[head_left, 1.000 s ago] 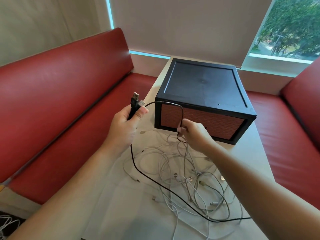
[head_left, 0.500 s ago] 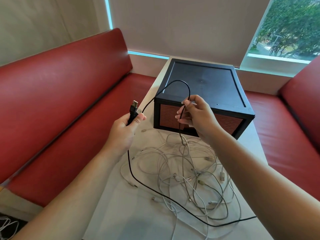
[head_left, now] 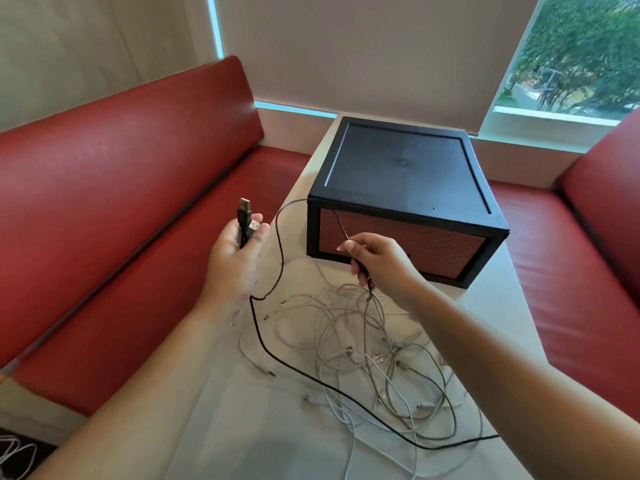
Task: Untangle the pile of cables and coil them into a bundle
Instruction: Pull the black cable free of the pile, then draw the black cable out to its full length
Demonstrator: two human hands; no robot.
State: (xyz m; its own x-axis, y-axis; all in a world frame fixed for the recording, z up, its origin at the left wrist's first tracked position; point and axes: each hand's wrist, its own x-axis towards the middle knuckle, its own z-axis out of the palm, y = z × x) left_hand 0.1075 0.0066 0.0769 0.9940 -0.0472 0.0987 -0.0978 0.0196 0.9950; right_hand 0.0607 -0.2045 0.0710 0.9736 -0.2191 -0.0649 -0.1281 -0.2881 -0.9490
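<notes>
Red sofa point(head_left: 121, 209) wraps round both sides, white table point(head_left: 221, 427) in the middle, black box point(head_left: 401, 174) at its far end. The pile point(head_left: 363, 358) of white cables sits on the table between me and the box, pretty much under my right arm.

The black cable point(head_left: 279, 237) is the one I'm working on. One loop arcs up between my hands. The long rest runs from below my left hand diagonally toward me and off to the right, crossing the pile.

My hands are apart. The left hand point(head_left: 235, 261) is out over the table's left edge, clamped on the plug point(head_left: 244, 211), which points up. The right hand point(head_left: 377, 263) pinches the black cable just above the pile's far edge, so it's the nearer one for pulling slack out, I reckon.
</notes>
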